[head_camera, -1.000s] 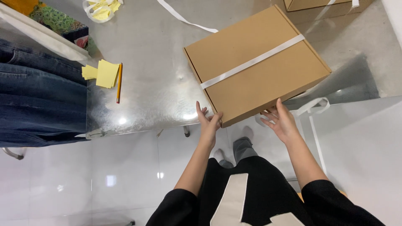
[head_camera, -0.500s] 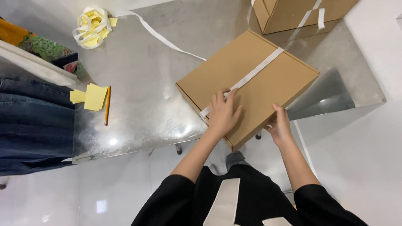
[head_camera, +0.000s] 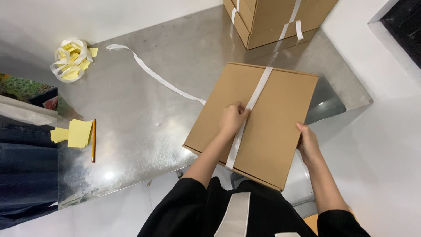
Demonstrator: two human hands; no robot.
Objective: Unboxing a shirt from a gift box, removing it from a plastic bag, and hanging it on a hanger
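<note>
Pressing: the left hand was laid flat on the white strap.
Steadying: the right hand clasped the flat brown cardboard box.
Change: the box had been turned, frame centre.

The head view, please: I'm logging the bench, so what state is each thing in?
Flat cardboard box: closed, white strap across it, near edge overhanging the table.
Left hand: pressing on the strap.
Right hand: gripping the box's right edge.
Stacked boxes: closed, strapped.
Loose strap: lying unrolled on the table.
Pencil: lying flat beside yellow notes.
</note>
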